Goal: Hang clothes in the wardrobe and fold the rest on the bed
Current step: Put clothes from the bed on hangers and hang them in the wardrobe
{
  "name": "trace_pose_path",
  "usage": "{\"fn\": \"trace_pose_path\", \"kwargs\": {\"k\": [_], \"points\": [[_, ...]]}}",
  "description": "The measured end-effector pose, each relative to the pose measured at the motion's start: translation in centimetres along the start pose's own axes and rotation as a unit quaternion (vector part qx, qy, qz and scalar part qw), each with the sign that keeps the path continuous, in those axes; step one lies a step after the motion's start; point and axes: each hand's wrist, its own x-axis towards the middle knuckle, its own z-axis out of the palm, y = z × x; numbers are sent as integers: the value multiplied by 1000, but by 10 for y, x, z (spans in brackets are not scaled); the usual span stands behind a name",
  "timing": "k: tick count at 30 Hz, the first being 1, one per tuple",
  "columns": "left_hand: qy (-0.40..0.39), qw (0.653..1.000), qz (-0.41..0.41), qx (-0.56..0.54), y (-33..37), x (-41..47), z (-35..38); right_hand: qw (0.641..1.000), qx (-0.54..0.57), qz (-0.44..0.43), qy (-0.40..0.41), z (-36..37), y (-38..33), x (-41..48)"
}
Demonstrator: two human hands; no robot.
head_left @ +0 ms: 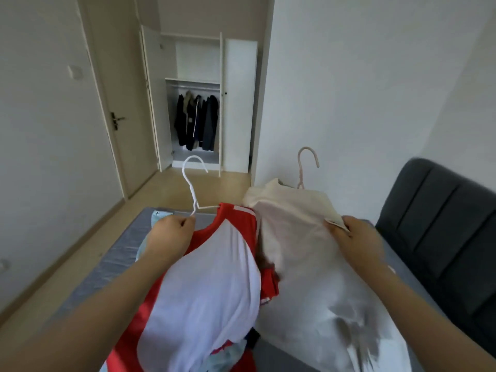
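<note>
A grey bed (120, 251) lies below, and across the room the open white wardrobe (239, 103) has dark coats (197, 122) on its rail. A cream garment (295, 237) and a red-and-white shirt (209, 277) are held side by side above the bed, on a pink hanger (306, 162) and a white hanger (192, 181). The left hand (171, 237) has its grip curled round the white hanger's shoulder; the right hand (359, 242) pinches the cream garment's edge.

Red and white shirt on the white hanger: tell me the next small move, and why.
Probably lift the red and white shirt clear of the bed and carry it toward the open wardrobe: the left hand grips its white hanger, and dark coats hang on the rail there.
</note>
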Motion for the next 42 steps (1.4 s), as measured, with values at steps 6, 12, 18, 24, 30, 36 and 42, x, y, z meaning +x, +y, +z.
{"fn": "trace_pose_path", "kwargs": {"k": [6,12,18,24,30,36,42], "points": [[36,999,-20,-7,36,-2,-23,999,-36,-8,15,-53,12,-11],[3,1000,10,-22,89,0,-15,999,8,-24,40,-96,30,-19],[-65,995,80,-10,144,10,-11,996,64,-38,51,-126,45,-20],[-79,981,174,20,191,13,-5,990,83,-105,52,-132,28,-8],[-80,983,150,64,170,29,-21,984,104,-132,52,-140,26,-3],[-85,979,171,65,154,35,-36,981,104,-156,57,-148,20,7],[-128,952,275,38,150,16,-39,992,31,-97,70,-139,23,28]]}}
